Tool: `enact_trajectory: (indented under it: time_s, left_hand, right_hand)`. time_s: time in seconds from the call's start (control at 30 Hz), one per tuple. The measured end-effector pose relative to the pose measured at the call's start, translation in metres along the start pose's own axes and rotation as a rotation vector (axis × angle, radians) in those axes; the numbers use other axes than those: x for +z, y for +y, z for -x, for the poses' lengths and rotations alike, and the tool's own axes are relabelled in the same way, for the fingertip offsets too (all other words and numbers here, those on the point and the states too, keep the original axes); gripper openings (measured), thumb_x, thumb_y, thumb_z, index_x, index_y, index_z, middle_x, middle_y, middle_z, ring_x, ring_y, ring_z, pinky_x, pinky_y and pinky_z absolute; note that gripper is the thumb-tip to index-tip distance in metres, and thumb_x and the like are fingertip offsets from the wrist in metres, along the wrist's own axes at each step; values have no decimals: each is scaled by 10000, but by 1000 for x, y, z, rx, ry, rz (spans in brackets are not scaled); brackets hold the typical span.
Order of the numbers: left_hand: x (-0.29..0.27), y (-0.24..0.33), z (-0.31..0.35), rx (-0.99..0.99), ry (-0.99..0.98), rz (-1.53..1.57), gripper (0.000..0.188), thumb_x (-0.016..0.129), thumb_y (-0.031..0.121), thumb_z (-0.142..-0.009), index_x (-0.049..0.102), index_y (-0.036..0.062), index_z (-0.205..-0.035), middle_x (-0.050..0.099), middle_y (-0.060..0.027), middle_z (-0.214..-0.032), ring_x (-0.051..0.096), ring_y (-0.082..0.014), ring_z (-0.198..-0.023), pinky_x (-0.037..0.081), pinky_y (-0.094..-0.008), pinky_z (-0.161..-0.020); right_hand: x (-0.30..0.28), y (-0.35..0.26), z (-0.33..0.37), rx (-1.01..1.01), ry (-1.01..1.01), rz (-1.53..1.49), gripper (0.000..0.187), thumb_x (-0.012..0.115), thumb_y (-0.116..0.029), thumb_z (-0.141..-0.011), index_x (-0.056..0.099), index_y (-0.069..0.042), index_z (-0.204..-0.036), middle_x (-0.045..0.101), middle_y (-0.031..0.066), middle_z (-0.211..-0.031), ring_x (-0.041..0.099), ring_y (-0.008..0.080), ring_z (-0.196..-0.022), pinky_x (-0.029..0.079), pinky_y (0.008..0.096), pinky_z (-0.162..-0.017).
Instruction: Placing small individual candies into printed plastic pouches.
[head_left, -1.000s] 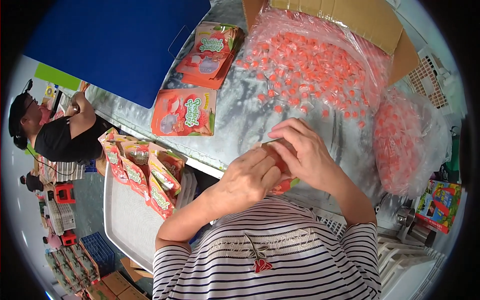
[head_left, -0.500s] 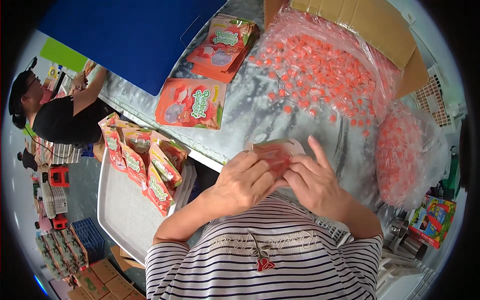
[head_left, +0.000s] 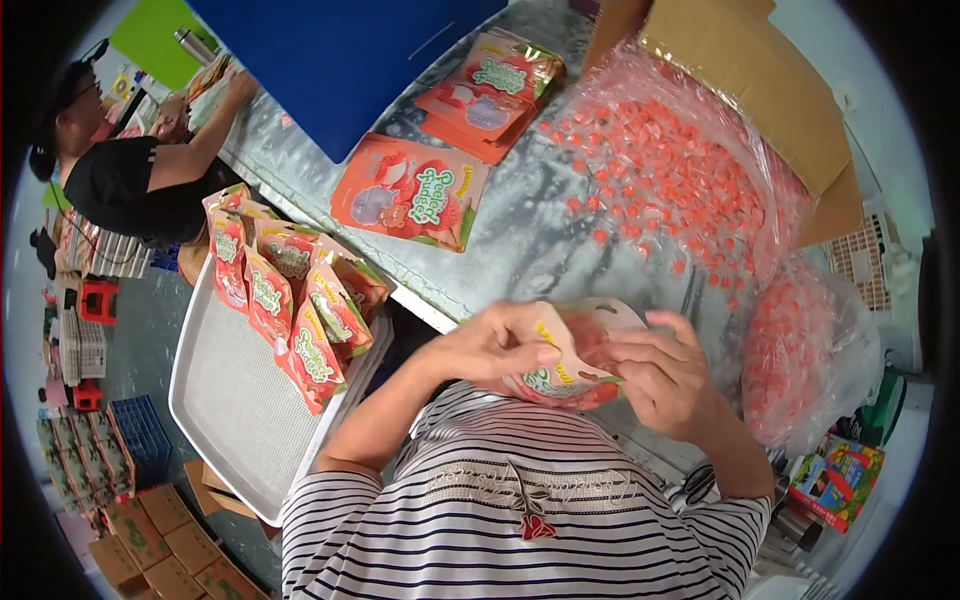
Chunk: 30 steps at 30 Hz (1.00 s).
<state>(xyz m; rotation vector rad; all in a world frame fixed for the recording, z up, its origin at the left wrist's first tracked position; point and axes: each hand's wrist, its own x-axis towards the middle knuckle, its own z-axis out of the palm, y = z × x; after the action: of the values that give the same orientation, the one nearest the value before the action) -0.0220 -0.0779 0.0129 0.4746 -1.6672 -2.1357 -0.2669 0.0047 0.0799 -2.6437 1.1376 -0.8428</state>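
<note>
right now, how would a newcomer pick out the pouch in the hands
Find the striped shirt at the bottom centre; just above it are the left hand and right hand. Between them is a red pouch, gripped by the left. Its mouth gapes open, unlike the flat pouches on the table and the plump pouches in the white tray.

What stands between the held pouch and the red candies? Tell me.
Nothing visible stands in the way: only tabletop lies between the pouch and the red candies. The left hand grips the pouch's left side; the right hand is at its right edge.
</note>
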Motion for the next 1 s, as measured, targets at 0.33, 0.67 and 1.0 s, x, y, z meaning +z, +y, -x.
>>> enact_trajectory:
  time_s: [0.33,0.67,1.0]
  left_hand:
    - [34,1,-3,385,63,-376,413,438,224,-1006,488,-45,-1316,513,-229,-1317,505,-373,-1192,414,-423,-1006]
    - [43,4,6,486,142,-449,395,432,181,-996,490,-105,-1262,565,-271,-1215,564,-394,-1105,464,-416,-940]
    - [30,-14,11,572,383,-329,346,412,170,-1014,535,-94,-1200,611,-246,-1100,586,-392,-1034,476,-421,-894]
  right_hand:
    - [-38,-35,-45,289,-382,-133,397,779,-249,-745,610,-26,-1026,640,91,-863,624,267,-803,479,400,-672]
    - [-8,-6,-66,426,-1171,-400,354,708,-254,-821,588,12,-1022,645,187,-787,619,381,-752,500,428,-693]
    - [-13,-12,-84,193,-758,-140,253,622,-174,-879,606,31,-1025,622,172,-957,632,269,-814,510,370,-716]
